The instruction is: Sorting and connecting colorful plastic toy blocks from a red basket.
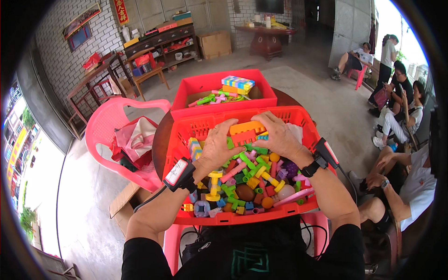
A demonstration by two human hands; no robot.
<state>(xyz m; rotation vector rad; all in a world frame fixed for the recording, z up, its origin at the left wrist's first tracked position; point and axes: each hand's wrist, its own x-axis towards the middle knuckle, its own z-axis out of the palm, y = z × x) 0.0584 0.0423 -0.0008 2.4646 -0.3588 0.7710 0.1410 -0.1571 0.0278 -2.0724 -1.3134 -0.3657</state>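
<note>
Above the red plastic basket [305, 122], both my hands hold a short stack of toy building blocks, an orange block [246, 128] over a red block [243, 138]. My left hand [217, 145] grips the stack's left end, thumb pointing toward the middle. On the right end, my right hand [280, 139] has its fingers curled over the top. A bit of blue block shows beside the right fingers. Under my hands lie many loose toy pieces: green tubes, yellow dumbbell-shaped connectors [213, 185], an orange ball [267, 202] and a brown ball [244, 192].
Behind the basket stands a red box [186, 93] with connector pieces and a stack of multicoloured blocks [238, 83]. Both rest on a round brown table [163, 135]. A pink chair [105, 126] holding bags is at left. A seated person [415, 182] is close on my right.
</note>
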